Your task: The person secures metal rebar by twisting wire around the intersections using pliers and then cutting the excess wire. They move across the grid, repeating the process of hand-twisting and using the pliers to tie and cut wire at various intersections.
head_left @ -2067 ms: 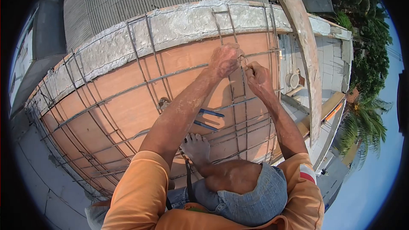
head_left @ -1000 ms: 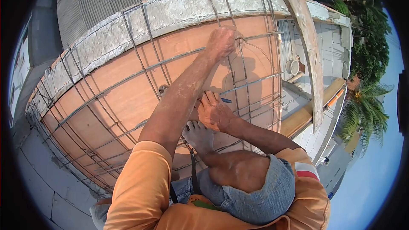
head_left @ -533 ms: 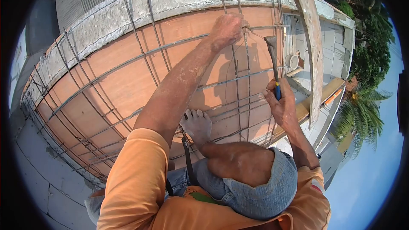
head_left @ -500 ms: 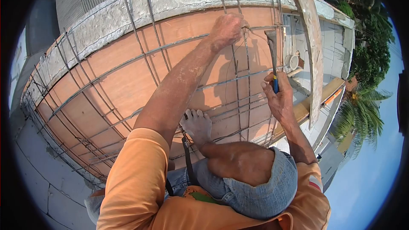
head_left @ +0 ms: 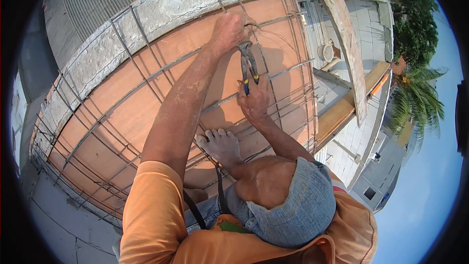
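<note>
My left hand (head_left: 231, 30) is closed at a crossing of the steel bars near the concrete edge, with thin wire (head_left: 276, 34) trailing out to its right. Just below it, my right hand (head_left: 255, 99) grips the handles of pincers (head_left: 248, 61), which have dark metal arms and blue and yellow grips. The pincers' handles are spread and their head points up, close beneath my left fingers. Rebar (head_left: 146, 80) forms a grid over orange-brown plywood (head_left: 122, 112).
My bare foot (head_left: 222, 146) rests among the bars. A rough concrete beam (head_left: 171, 7) runs along the top. To the right are a slanted board (head_left: 344, 44), a wooden beam (head_left: 337, 117), a white bucket (head_left: 326, 53) and a block wall (head_left: 369, 34). Palm leaves (head_left: 420, 100) hang beyond.
My right hand has brought the pincers leftward, close to my left hand, and their handles now show spread apart. The whole view has shifted, with the grid sitting further left and my left hand still at the bars.
</note>
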Tool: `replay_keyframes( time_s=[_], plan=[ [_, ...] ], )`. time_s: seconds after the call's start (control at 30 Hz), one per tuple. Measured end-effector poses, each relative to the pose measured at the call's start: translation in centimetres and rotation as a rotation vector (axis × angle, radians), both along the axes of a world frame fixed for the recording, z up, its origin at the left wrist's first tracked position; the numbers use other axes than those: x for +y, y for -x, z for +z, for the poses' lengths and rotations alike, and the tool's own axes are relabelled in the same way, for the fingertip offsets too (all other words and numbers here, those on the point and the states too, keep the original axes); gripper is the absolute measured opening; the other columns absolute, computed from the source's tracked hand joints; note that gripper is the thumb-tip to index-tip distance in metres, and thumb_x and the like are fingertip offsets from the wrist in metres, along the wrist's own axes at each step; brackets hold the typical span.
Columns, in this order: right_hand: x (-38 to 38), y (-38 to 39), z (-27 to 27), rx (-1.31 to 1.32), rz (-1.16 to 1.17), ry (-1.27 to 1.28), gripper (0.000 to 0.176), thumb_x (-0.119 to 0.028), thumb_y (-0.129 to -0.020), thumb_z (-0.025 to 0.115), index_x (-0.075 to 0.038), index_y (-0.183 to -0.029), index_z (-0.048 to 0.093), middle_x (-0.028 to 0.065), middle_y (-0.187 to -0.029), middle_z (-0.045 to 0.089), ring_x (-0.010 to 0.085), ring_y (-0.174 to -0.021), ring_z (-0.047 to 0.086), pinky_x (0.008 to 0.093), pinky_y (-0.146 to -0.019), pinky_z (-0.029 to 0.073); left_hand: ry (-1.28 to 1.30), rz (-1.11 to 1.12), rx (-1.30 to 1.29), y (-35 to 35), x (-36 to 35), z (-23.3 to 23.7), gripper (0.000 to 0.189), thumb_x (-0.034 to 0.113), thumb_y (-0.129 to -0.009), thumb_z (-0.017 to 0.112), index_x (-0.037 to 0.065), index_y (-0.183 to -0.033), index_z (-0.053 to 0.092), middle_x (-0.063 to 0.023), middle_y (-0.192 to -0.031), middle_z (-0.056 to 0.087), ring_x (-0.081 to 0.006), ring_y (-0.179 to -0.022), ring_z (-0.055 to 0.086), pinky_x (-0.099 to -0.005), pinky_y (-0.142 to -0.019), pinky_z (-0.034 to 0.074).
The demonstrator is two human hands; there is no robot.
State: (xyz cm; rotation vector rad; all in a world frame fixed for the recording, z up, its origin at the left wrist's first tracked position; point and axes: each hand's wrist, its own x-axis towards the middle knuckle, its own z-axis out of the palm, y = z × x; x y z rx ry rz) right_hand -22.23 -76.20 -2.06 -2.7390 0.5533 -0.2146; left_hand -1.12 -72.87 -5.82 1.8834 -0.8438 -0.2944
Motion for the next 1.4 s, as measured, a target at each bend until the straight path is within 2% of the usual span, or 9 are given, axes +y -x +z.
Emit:
replay_keyframes(
  time_s=[0.1,0.27,0.47,0.63,0.7,0.8,0.9,1.13,1.4],
  plan=[
    [-0.1,0.3,-0.3,-0.045,-0.015,0.031,0.010,-0.002,-0.080,0.068,0.003,-0.086,0.062,0.0188,-0.089,0.049,0.0321,-0.075,0.053,0.0413,-0.062,0.045,0.005,0.007,-0.019,0.0,0.1,0.3,0.020,0.025,-0.083,0.067,0.008,-0.091,0.075,-0.0103,-0.088,0.072,-0.0306,-0.078,0.067,-0.0401,-0.071,0.052],
    [-1.2,3.9,5.6,0.016,0.072,-0.277,0.013,0.001,-0.077,0.071,0.005,-0.084,0.061,0.0180,-0.086,0.048,0.0320,-0.072,0.052,0.0401,-0.062,0.043,0.002,0.026,-0.032,0.1,0.0,0.3,0.019,0.025,-0.084,0.067,0.009,-0.092,0.075,-0.0098,-0.089,0.072,-0.0299,-0.079,0.067,-0.0400,-0.072,0.052],
    [-4.4,10.3,10.3,0.199,0.178,-0.245,0.034,0.002,-0.074,0.070,0.001,-0.108,0.064,0.0203,-0.103,0.056,0.0328,-0.083,0.060,0.0381,-0.070,0.050,-0.001,0.046,-0.063,0.5,-0.2,-0.7,0.019,0.024,-0.085,0.066,0.009,-0.093,0.074,-0.0089,-0.090,0.072,-0.0295,-0.081,0.067,-0.0401,-0.073,0.052],
    [-6.5,1.9,17.7,0.330,0.252,0.208,0.048,0.008,-0.066,0.067,-0.002,-0.113,0.062,0.0187,-0.113,0.055,0.0332,-0.097,0.058,0.0420,-0.081,0.049,-0.024,0.045,-0.023,0.3,0.0,-0.2,0.018,0.013,-0.079,0.064,0.012,-0.094,0.073,-0.0094,-0.087,0.069,-0.0304,-0.086,0.065,-0.0434,-0.075,0.052],
    [-7.3,-2.1,19.8,0.477,0.352,0.546,0.041,0.004,-0.071,0.063,-0.001,-0.111,0.060,0.0176,-0.116,0.054,0.0310,-0.103,0.055,0.0417,-0.084,0.046,-0.029,0.046,-0.053,0.4,0.0,-0.1,0.018,0.024,-0.085,0.065,0.010,-0.092,0.074,-0.0095,-0.085,0.070,-0.0302,-0.080,0.066,-0.0412,-0.072,0.052],
    [-9.3,-6.5,19.1,0.499,0.455,0.804,0.027,-0.004,-0.078,0.059,0.000,-0.105,0.058,0.0165,-0.115,0.054,0.0289,-0.103,0.054,0.0411,-0.085,0.043,-0.039,0.013,-0.018,0.4,-0.1,-0.9,0.019,0.011,-0.077,0.064,0.013,-0.093,0.074,-0.0094,-0.085,0.067,-0.0306,-0.086,0.065,-0.0436,-0.074,0.052],
    [-10.3,-8.8,16.7,0.573,0.511,0.860,0.020,-0.009,-0.084,0.054,-0.001,-0.102,0.058,0.0160,-0.113,0.053,0.0282,-0.103,0.054,0.0431,-0.086,0.042,-0.004,0.026,0.021,0.6,0.3,0.1,0.017,0.012,-0.077,0.065,0.012,-0.092,0.073,-0.0091,-0.085,0.066,-0.0303,-0.088,0.064,-0.0431,-0.075,0.053],
    [-10.0,-9.1,12.9,0.608,0.516,0.881,0.028,-0.011,-0.085,0.055,0.003,-0.110,0.059,0.0208,-0.121,0.051,0.0336,-0.115,0.049,0.0499,-0.097,0.037,0.075,0.092,-0.082,0.6,0.3,-0.6,0.014,0.017,-0.082,0.063,0.009,-0.090,0.072,-0.0121,-0.083,0.067,-0.0340,-0.078,0.065,-0.0446,-0.069,0.052],
    [-9.0,-9.3,12.6,0.682,0.538,1.111,0.028,-0.014,-0.087,0.055,0.002,-0.108,0.063,0.0242,-0.131,0.048,0.0400,-0.120,0.047,0.0619,-0.094,0.038,-0.003,0.045,-0.135,0.8,0.2,-1.0,0.014,0.015,-0.082,0.061,0.009,-0.091,0.070,-0.0118,-0.086,0.064,-0.0332,-0.088,0.062,-0.0450,-0.073,0.052]
  ],
)
